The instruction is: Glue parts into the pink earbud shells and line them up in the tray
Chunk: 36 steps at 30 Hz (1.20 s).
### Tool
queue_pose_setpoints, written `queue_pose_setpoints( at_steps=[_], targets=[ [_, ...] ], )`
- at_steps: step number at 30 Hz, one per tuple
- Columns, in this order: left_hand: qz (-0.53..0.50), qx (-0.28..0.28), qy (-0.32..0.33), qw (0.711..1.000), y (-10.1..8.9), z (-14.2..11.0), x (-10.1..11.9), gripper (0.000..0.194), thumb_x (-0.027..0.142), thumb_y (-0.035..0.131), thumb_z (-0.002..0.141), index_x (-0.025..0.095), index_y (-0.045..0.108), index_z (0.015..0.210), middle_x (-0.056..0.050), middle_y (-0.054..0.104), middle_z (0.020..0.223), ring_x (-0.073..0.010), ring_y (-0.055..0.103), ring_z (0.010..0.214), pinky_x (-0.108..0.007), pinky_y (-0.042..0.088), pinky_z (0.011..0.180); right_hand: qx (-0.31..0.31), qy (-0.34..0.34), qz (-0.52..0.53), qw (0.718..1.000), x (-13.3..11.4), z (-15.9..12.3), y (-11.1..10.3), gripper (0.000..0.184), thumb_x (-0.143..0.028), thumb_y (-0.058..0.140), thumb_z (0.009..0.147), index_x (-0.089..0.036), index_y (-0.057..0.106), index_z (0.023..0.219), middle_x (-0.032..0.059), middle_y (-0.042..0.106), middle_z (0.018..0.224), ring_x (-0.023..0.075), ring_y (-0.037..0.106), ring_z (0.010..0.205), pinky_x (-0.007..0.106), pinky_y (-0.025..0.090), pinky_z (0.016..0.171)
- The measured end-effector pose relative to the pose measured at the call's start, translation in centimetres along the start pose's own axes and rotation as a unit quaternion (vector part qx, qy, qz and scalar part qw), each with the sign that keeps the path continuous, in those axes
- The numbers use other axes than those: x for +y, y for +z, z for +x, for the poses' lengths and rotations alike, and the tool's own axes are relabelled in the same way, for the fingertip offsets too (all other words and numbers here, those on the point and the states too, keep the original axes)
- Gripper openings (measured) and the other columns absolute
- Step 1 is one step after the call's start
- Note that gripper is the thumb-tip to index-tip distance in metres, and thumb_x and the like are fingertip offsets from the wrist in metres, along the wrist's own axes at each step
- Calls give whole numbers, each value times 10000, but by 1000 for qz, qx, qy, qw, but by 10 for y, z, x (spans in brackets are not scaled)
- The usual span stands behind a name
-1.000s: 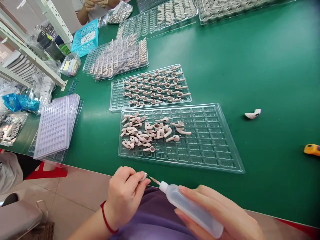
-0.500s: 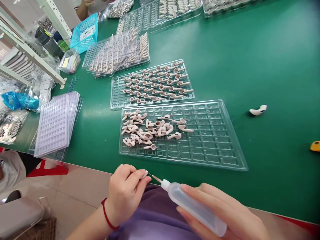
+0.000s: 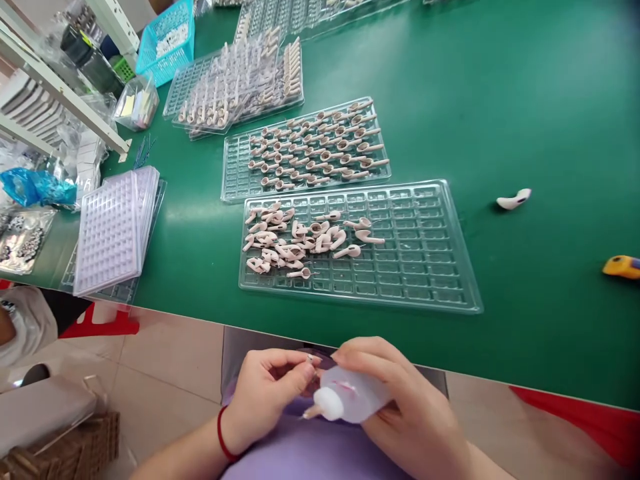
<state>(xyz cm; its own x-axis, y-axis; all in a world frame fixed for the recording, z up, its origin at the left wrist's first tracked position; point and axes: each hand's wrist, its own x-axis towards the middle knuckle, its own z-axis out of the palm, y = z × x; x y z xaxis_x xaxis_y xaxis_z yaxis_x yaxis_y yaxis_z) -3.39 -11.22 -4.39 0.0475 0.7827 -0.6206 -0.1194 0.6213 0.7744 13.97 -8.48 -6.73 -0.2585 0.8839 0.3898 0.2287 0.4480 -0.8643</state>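
My left hand (image 3: 265, 390) is closed, pinching a small white earbud housing (image 3: 311, 359) that its fingers mostly hide. Wrapped in my right hand (image 3: 417, 407) is a translucent squeeze bottle (image 3: 356, 395) with a white cap and a thin needle tip (image 3: 313, 413). That tip points down and left, below my left fingertips and apart from the housing. Just beyond both hands, a clear tray (image 3: 415, 267) bears a loose heap of white earbud housings (image 3: 290, 250), some with fine wires sticking out.
Behind it, a second clear tray (image 3: 235, 170) holds housings in rows. Stacked trays (image 3: 240, 100) and a blue basket (image 3: 165, 43) stand farther back. White trays (image 3: 110, 227) lie left. A lone earbud housing (image 3: 515, 199) and a yellow tool (image 3: 623, 267) are on the right.
The bottle has swung from the right side of the housing to below my left fingers, its tip now lower and away from it. Both hands sit closer together. The view has tilted down.
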Motion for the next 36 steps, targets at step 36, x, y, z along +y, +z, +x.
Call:
queue_pose_setpoints(
  at_steps=[36],
  targets=[
    [-131, 92, -15, 987, 12, 19, -20, 272, 396, 870, 625, 141, 791, 675, -43, 704, 613, -99, 550, 534, -200, 440, 509, -28, -98, -121, 987, 14, -8, 9, 341, 68, 507, 819, -155, 572, 1069, 84, 647, 886, 194, 572, 843, 338, 520, 743]
  ],
)
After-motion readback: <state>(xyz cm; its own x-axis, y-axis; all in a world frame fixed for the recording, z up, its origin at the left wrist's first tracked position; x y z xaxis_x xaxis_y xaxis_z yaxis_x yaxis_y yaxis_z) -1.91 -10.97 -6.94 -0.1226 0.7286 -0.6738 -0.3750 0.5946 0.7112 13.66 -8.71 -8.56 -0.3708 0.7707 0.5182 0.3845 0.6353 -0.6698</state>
